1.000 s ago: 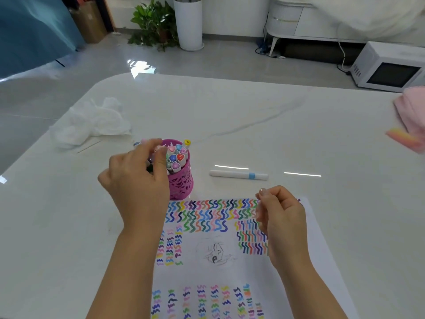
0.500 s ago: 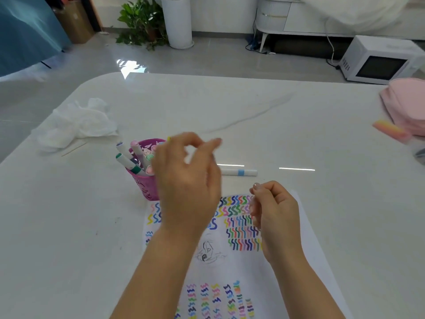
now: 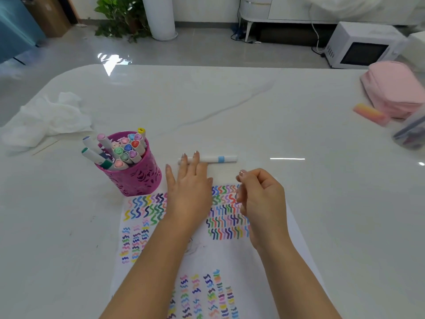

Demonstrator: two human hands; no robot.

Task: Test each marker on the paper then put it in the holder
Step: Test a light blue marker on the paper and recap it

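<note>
A white marker with a light blue band [image 3: 217, 159] lies on the table just beyond the paper [image 3: 207, 254], which is covered in coloured squiggles. My left hand [image 3: 188, 192] reaches over the paper with straight fingers, and its fingertips touch the marker's left end. A magenta perforated holder [image 3: 135, 178] packed with several markers stands to the left of the paper's top corner. My right hand [image 3: 259, 201] hovers over the paper's right side, fingers loosely curled, and nothing shows in it.
A crumpled white tissue [image 3: 48, 118] lies at the far left. At the right edge are a pink pouch [image 3: 395, 88], a pink-yellow eraser [image 3: 369, 113] and a clear bag [image 3: 411, 132]. A white microwave [image 3: 361, 48] stands on the floor beyond the table.
My left hand moved from the holder to the right and down, and its fingers opened onto the lone marker. The right hand stayed nearly still.
</note>
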